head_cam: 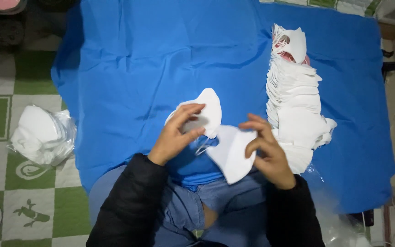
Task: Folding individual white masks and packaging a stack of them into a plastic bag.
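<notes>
Left hand (pixel 177 135) pinches 1 white mask (pixel 206 112); right hand (pixel 266 153) grips another mask (pixel 232 155) (both over the blue cloth (pixel 138 68)). Risk: a sleeve nudge likely topples the adjacent mask stack (pixel 296 98).

floor: green-white checkered mat (pixel 5 119) | cover: blue cloth (pixel 161 55) | light: dim edges

Black padded sleeves (pixel 124 206), blue trousers (pixel 184 206)

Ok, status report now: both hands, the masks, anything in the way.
Left hand pinching a white mask. Right hand gripping a second mask. Mask stack beside the right hand on the blue cloth. Nothing blocking.
</notes>
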